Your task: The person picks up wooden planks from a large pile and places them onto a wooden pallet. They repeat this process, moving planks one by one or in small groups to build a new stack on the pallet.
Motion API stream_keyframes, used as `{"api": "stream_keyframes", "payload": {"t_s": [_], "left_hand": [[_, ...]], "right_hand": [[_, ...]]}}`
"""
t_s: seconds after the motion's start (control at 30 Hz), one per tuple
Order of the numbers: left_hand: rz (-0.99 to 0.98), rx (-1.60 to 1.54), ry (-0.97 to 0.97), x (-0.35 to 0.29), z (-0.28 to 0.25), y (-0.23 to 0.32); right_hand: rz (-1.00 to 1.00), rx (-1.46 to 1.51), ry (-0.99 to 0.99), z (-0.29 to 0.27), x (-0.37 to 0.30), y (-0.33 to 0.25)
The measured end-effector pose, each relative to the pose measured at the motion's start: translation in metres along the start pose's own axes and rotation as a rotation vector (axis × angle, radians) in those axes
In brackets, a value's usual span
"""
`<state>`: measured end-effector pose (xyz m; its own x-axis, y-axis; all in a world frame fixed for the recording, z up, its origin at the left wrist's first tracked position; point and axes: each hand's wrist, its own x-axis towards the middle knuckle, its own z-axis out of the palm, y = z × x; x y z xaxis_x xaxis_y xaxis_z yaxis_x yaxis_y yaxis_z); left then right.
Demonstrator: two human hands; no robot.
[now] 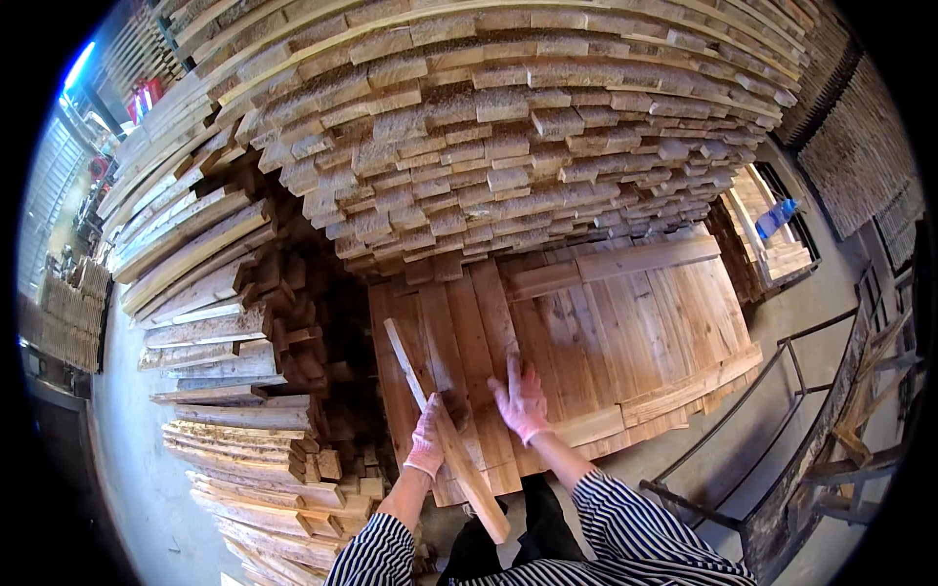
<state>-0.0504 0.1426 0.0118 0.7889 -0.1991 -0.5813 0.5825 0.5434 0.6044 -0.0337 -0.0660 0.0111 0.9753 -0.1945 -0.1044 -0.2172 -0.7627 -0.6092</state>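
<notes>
Plank surface (635, 327), bounded by board stack (498, 137) at twelve o'clock, grey floor (711, 471) at four; slat (473, 485) grasped by left hand (426, 440), right hand (522, 399) spread.

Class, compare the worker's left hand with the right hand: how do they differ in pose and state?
The left hand is closed around a wooden strip, while the right hand is open, fingers spread over the boards. The right hand reaches slightly farther forward than the left hand. Both wear pinkish gloves below striped sleeves.
</notes>
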Motion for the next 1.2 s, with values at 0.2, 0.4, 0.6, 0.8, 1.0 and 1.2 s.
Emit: {"api": "stream_keyframes", "payload": {"t_s": [0.2,0.4,0.6,0.8,1.0,1.2], "left_hand": [[-0.174,-0.176,0.116,0.015,0.099,-0.023],[0.155,1.891,0.007,0.024,0.071,0.004],[0.277,1.977,0.041,0.026,0.054,-0.017],[0.373,1.507,-0.082,0.009,0.036,0.000],[0.399,0.594,0.224,-0.058,-0.009,-0.046],[0.333,0.143,0.467,-0.141,-0.057,-0.088]], "right_hand": [[-0.118,0.415,-0.286,-0.069,-0.053,-0.016],[0.173,0.078,-0.082,-0.073,0.001,0.058],[-0.026,-0.167,-0.070,-0.026,0.023,0.032],[-0.337,-0.079,-0.184,-0.015,-0.004,-0.121],[-1.028,0.088,-0.317,0.092,-0.069,-0.329],[-0.893,-0.434,-0.432,0.145,-0.138,-0.450]]}}
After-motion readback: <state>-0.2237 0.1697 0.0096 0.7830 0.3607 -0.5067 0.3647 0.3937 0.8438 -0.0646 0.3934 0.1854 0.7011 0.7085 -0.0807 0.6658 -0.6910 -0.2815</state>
